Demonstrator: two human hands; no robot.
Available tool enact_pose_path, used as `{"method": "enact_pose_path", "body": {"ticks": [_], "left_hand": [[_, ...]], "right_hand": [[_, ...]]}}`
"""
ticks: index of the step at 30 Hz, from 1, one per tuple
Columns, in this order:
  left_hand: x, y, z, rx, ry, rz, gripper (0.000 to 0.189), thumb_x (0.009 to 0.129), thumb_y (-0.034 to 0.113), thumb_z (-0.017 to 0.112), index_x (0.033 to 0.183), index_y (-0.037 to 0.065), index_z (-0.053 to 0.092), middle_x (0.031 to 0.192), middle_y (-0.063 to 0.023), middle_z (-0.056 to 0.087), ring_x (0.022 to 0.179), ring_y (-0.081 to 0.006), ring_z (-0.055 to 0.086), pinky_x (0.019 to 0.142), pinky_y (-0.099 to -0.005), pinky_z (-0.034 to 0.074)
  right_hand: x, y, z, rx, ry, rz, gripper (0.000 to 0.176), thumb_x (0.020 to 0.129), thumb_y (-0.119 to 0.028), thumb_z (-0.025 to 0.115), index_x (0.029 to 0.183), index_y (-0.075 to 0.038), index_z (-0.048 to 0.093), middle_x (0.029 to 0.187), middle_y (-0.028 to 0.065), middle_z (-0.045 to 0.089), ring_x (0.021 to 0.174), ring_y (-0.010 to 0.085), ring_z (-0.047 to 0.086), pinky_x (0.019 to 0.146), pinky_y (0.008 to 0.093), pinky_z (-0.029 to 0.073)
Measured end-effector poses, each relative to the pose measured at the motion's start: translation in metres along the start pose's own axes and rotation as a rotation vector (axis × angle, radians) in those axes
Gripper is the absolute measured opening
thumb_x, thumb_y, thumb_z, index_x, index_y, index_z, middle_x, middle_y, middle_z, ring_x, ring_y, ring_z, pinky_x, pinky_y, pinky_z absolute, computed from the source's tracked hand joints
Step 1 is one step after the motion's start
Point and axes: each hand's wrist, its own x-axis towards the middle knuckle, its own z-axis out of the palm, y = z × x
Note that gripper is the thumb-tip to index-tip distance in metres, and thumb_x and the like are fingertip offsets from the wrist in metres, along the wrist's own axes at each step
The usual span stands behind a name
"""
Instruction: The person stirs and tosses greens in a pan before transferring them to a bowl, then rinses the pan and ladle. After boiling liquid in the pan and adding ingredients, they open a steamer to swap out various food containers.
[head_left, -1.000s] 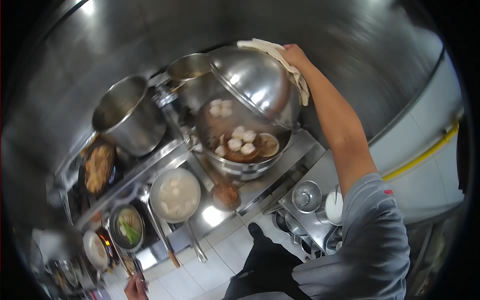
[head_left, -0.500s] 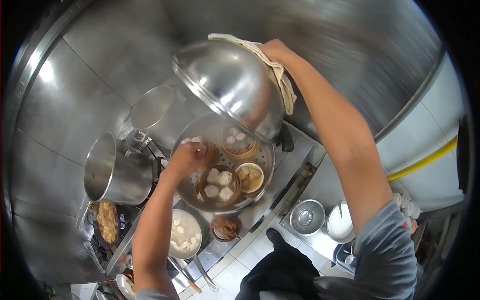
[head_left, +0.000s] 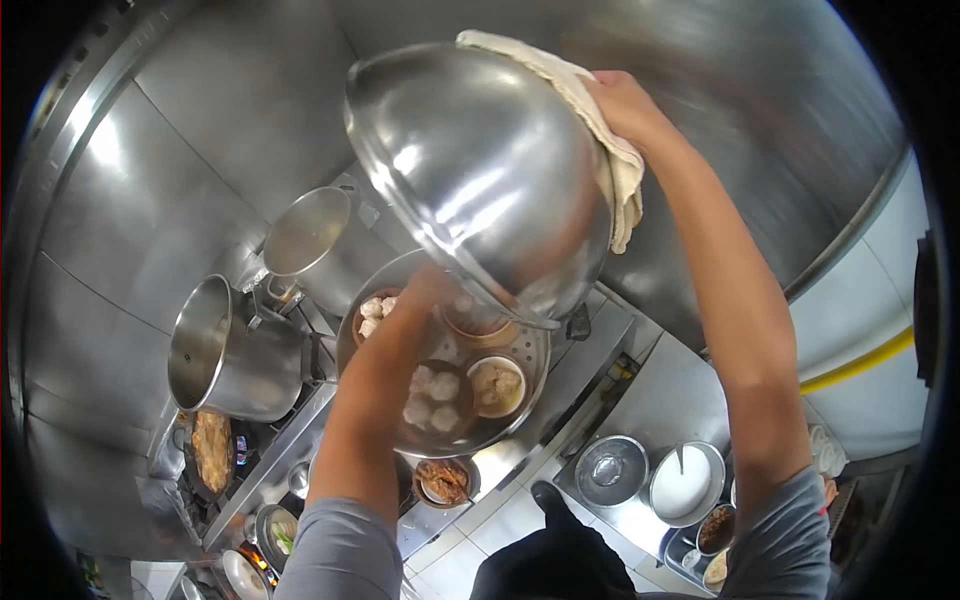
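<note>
My right hand (head_left: 618, 102) grips a big domed steel lid (head_left: 480, 150) through a folded cream cloth (head_left: 625, 185), holding it tilted above the steamer (head_left: 530, 400). Under the lid's rim, my left hand (head_left: 436, 286) reaches in over the steamer; its fingers are hidden by the lid. Small round steamer baskets stand on the perforated tray. One basket (head_left: 440, 425) holds several pale dumplings, and a basket (head_left: 372, 312) beside my left forearm also has dumplings. A white bowl of food (head_left: 497, 386) sits at the right, with another basket (head_left: 480, 325) partly covered behind it.
Two tall steel pots (head_left: 245, 350) (head_left: 330, 240) stand on the stove to the left, near a pan of browned food (head_left: 212, 450). A bowl of brown food (head_left: 442, 482) sits in front of the steamer. Steel bowls (head_left: 612, 470) and white liquid (head_left: 686, 482) are at the right.
The lid has risen and come closer with my right hand. My left hand has moved right and away, under the lid. The pan of white pieces is now hidden behind my left arm.
</note>
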Motion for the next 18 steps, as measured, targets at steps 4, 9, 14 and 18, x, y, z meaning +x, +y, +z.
{"method": "enact_pose_path", "body": {"ticks": [4, 9, 14, 18], "left_hand": [[-0.041, -0.026, -0.047, -0.078, 0.044, -0.144, 0.04, 0.085, 0.036, 0.061, 0.102, 0.0, 0.072, 0.107, -0.027, 0.067, 0.102, -0.0406, 0.065, 0.088, -0.0466, 0.053], [-0.2, -0.055, -0.129, -0.262, 0.499, -0.162, 0.027, 0.078, 0.025, 0.064, 0.081, 0.0, 0.074, 0.077, -0.0196, 0.071, 0.071, -0.0333, 0.07, 0.068, -0.0423, 0.056], [-0.487, -0.016, -0.133, -0.324, 0.593, -0.703, 0.03, 0.072, 0.023, 0.064, 0.071, -0.006, 0.07, 0.069, -0.0283, 0.064, 0.071, -0.04, 0.069, 0.07, -0.0468, 0.057], [-0.741, 0.058, -0.024, -0.326, 0.942, -1.025, 0.02, 0.07, 0.014, 0.062, 0.061, -0.004, 0.065, 0.059, -0.028, 0.059, 0.061, -0.0435, 0.065, 0.064, -0.0484, 0.055]], "right_hand": [[-0.012, 0.006, -0.03, 0.372, 0.044, -0.077, 0.037, 0.097, -0.031, 0.057, 0.108, 0.001, 0.071, 0.09, 0.0057, 0.07, 0.078, 0.0123, 0.06, 0.074, 0.0299, 0.049], [-0.007, 0.02, -0.068, -0.114, 0.344, -0.325, 0.053, 0.102, -0.042, 0.042, 0.118, 0.002, 0.066, 0.106, 0.0151, 0.07, 0.099, 0.0245, 0.064, 0.085, 0.0402, 0.049], [-0.131, -0.09, 0.026, -0.185, -0.019, -0.497, 0.051, 0.102, -0.041, 0.042, 0.115, 0.002, 0.067, 0.104, 0.0167, 0.07, 0.099, 0.0284, 0.065, 0.085, 0.0423, 0.049], [-0.189, -0.104, 0.094, -0.302, -0.151, -0.696, 0.052, 0.101, -0.042, 0.043, 0.116, 0.002, 0.066, 0.105, 0.0181, 0.069, 0.1, 0.0302, 0.065, 0.086, 0.0428, 0.049]]}}
